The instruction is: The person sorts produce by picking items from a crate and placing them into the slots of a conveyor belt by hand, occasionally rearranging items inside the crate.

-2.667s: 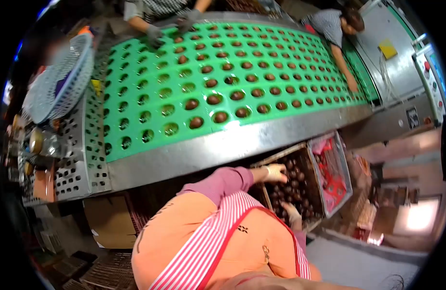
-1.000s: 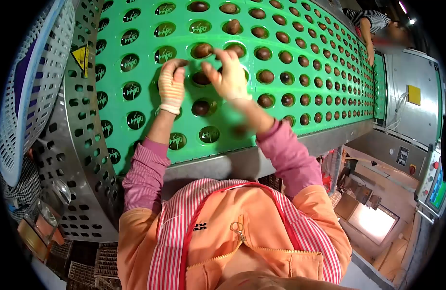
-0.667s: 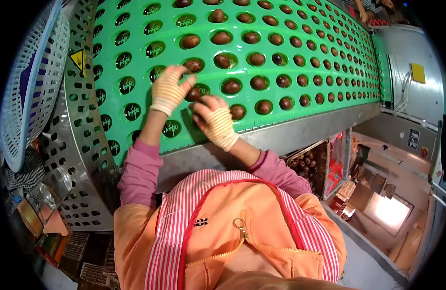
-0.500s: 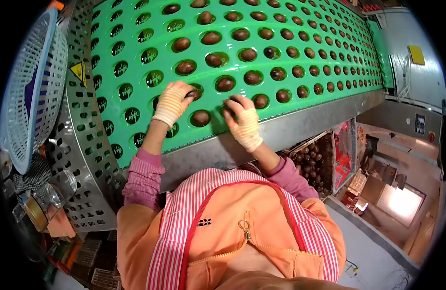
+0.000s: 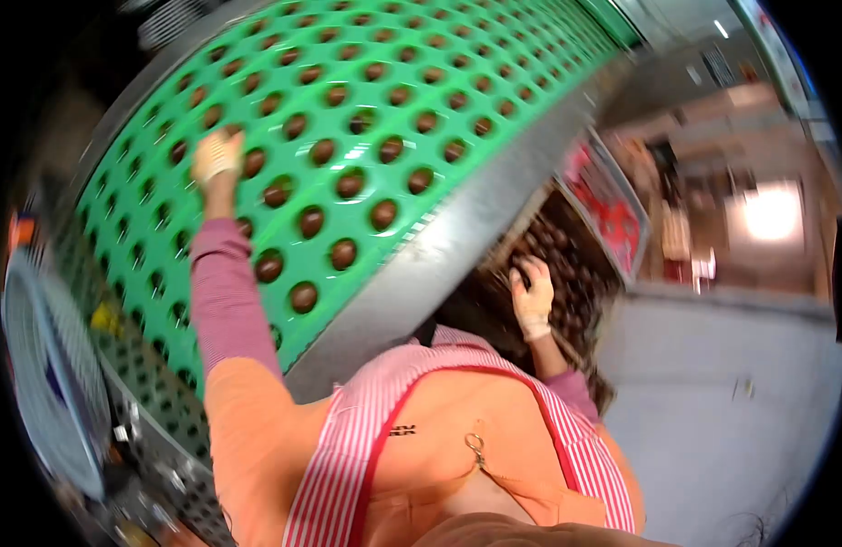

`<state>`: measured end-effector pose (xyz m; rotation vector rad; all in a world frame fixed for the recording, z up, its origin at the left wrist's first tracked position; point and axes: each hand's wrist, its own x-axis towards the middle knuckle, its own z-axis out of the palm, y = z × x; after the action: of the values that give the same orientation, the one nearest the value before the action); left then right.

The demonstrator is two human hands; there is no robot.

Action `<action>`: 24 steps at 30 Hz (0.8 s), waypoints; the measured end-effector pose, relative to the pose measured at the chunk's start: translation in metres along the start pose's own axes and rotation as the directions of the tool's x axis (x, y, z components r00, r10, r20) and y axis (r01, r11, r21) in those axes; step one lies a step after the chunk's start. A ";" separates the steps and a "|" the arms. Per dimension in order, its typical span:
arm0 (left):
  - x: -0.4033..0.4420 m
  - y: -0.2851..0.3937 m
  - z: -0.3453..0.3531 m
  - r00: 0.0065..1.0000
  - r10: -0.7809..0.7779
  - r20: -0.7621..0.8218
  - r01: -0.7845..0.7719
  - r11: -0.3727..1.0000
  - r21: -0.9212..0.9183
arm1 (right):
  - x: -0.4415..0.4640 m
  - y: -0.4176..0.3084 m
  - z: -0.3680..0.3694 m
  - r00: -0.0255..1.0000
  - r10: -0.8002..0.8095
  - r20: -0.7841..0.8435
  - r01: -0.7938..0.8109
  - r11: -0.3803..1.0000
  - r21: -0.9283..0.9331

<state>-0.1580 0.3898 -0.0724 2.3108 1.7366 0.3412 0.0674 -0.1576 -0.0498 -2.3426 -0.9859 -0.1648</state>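
Note:
Rows of dark brown, egg-shaped items, which look like brown eggs (image 5: 382, 215), sit in the round cups of a green moulded tray surface (image 5: 384, 260). My left hand (image 5: 218, 157), in a pale fingerless glove, reaches far over the rows. Its fingers are blurred, with a brown egg close to the fingertips; I cannot tell whether they grip it. My right hand (image 5: 533, 299), gloved likewise, is low on the right over a crate (image 5: 608, 251) of loose brown eggs. Its fingers curl around a dark egg, partly hidden.
A steel edge (image 5: 393, 292) runs along the green surface on my side. Beside the egg crate stands a container with red contents (image 5: 612, 214). To the left are a perforated metal panel (image 5: 165, 415) and a pale blue plastic basket (image 5: 51, 365).
My right hand has dropped from the green surface to the crate. My left hand has stretched farther across the rows. The view has turned, and more cups at the left now appear filled.

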 end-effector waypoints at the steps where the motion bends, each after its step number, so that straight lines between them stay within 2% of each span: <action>1: 0.019 -0.002 0.014 0.998 0.059 0.006 -0.059 0.998 0.021 | 0.000 0.024 -0.009 0.999 0.038 -0.032 -0.038 0.999 -0.005; 2: 0.033 -0.007 0.027 0.977 0.208 0.035 -0.207 0.978 -0.029 | -0.008 0.044 -0.022 0.987 0.135 -0.088 -0.139 0.990 -0.033; 4: 0.040 0.000 0.029 0.953 0.303 0.017 -0.302 0.952 -0.045 | -0.037 0.102 -0.047 0.948 0.265 -0.177 -0.294 0.942 -0.161; 5: 0.055 -0.022 0.036 0.891 0.453 0.024 -0.453 0.883 0.127 | -0.040 0.121 -0.057 0.925 0.319 -0.207 -0.358 0.914 -0.190; 6: 0.062 -0.031 0.041 0.925 0.374 0.073 -0.370 0.927 -0.062 | -0.050 0.138 -0.071 0.890 0.409 -0.203 -0.448 0.868 -0.213; 8: 0.081 -0.051 0.055 0.927 0.317 0.202 -0.357 0.911 0.207 | -0.080 0.173 -0.086 0.780 0.562 -0.276 -0.624 0.738 -0.259; 10: 0.069 -0.013 0.041 0.956 0.115 0.269 -0.220 0.888 0.404 | -0.093 0.191 -0.097 0.707 0.660 -0.256 -0.707 0.644 -0.294; 11: 0.049 0.012 0.033 0.970 0.098 0.224 -0.180 0.908 0.380 | -0.093 0.197 -0.101 0.712 0.665 -0.226 -0.701 0.651 -0.291; 12: 0.072 -0.005 0.059 0.945 0.316 0.090 -0.328 0.898 0.292 | -0.091 0.202 -0.101 0.703 0.687 -0.186 -0.706 0.639 -0.306; 14: 0.020 0.082 0.042 0.840 0.540 -0.053 -0.542 0.840 -0.029 | -0.084 0.208 -0.094 0.752 0.639 -0.162 -0.654 0.689 -0.313; 15: -0.028 0.133 0.030 0.818 0.573 -0.057 -0.568 0.787 -0.240 | -0.072 0.214 -0.090 0.770 0.631 -0.094 -0.632 0.732 -0.255; 17: -0.125 0.225 0.031 0.750 0.655 -0.092 -0.573 0.575 -0.584 | -0.049 0.226 -0.075 0.756 0.655 -0.020 -0.645 0.738 -0.200; 19: -0.215 0.295 0.043 0.610 0.785 0.114 -0.439 0.454 -0.775 | -0.010 0.227 -0.071 0.758 0.647 0.080 -0.630 0.759 -0.162; 20: -0.260 0.324 0.046 0.543 0.731 0.413 -0.108 0.549 -0.829 | 0.010 0.228 -0.070 0.758 0.637 0.139 -0.616 0.770 -0.167; 21: -0.296 0.357 0.041 0.403 0.827 0.393 -0.380 0.542 -0.749 | 0.027 0.231 -0.067 0.769 0.608 0.199 -0.577 0.793 -0.195; 22: -0.318 0.373 0.069 0.277 0.903 0.330 -0.504 0.429 -0.750 | 0.042 0.237 -0.061 0.776 0.576 0.258 -0.534 0.817 -0.219; 24: -0.358 0.407 0.101 0.161 0.886 0.434 -0.610 0.435 -0.662 | 0.064 0.248 -0.054 0.694 0.597 0.402 -0.487 0.801 -0.349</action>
<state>0.1468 -0.0690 -0.0549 2.3055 -0.0597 -0.1917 0.2900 -0.2858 -0.1015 -2.8458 -0.4308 0.6361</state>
